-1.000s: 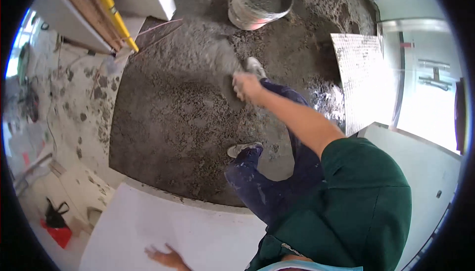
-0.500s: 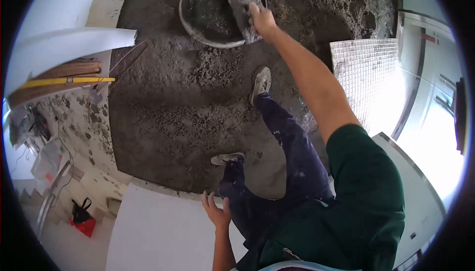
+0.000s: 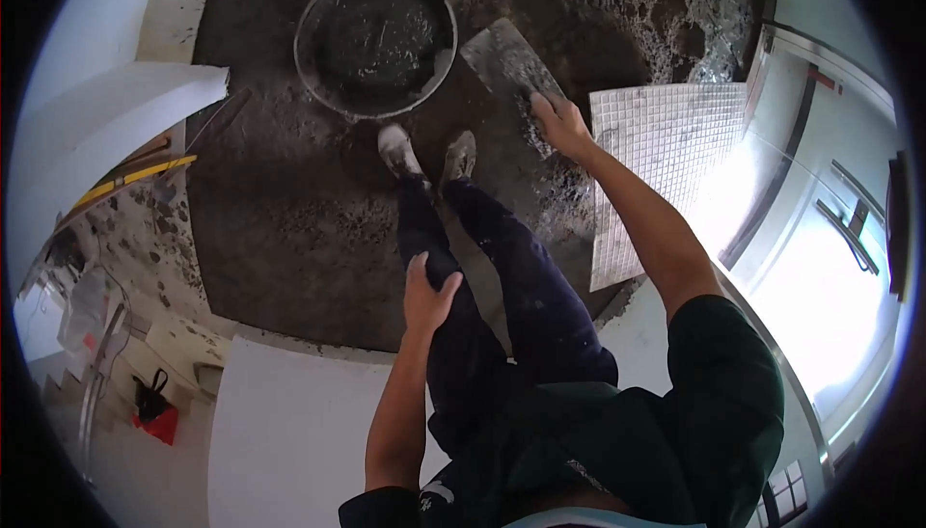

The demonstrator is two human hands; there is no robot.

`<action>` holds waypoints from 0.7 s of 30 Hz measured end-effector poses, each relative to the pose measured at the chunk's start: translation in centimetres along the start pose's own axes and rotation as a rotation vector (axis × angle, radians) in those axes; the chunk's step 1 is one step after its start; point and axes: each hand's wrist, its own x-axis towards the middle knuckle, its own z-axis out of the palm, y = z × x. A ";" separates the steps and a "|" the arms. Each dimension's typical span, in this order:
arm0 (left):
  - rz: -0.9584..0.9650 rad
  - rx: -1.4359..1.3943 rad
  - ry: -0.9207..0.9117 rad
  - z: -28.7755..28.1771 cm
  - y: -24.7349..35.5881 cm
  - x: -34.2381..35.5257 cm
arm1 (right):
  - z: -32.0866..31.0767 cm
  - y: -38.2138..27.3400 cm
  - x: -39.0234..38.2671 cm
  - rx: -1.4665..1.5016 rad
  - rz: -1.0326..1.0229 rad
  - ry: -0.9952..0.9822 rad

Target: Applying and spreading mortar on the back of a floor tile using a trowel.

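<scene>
My right hand (image 3: 562, 126) grips a flat rectangular plastering trowel (image 3: 509, 65) smeared with grey mortar. I hold the trowel to the right of a round dark basin (image 3: 453, 41), apart from its rim. Inside the basin is dark wet stuff with pale specks or glints; whether it is liquid or mortar I cannot tell. My left hand (image 3: 427, 297) rests against my left leg (image 3: 421, 229), holding nothing, its thumb apart from the fingers. Both my shoes (image 3: 397, 149) stand on the dark grey mortar floor (image 3: 270, 190), just on the near side of the basin.
A sheet of small pale tiles (image 3: 666, 142) lies at the right, close to my right forearm. Rough mortar heaps (image 3: 666, 17) lie at the far right. On the left are a white curved panel (image 3: 154, 108) and a yellow level-like bar (image 3: 135, 179). A white slab (image 3: 299, 422) lies near me.
The trowel has moved from over the basin to its right side, still in my right hand. My left foot has stepped forward beside the right one. My left hand has come onto my leg.
</scene>
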 end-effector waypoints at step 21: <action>-0.457 0.372 -0.373 -4.3 3.2 6.1 | 7.6 -16.1 17.5 -0.890 -0.051 0.137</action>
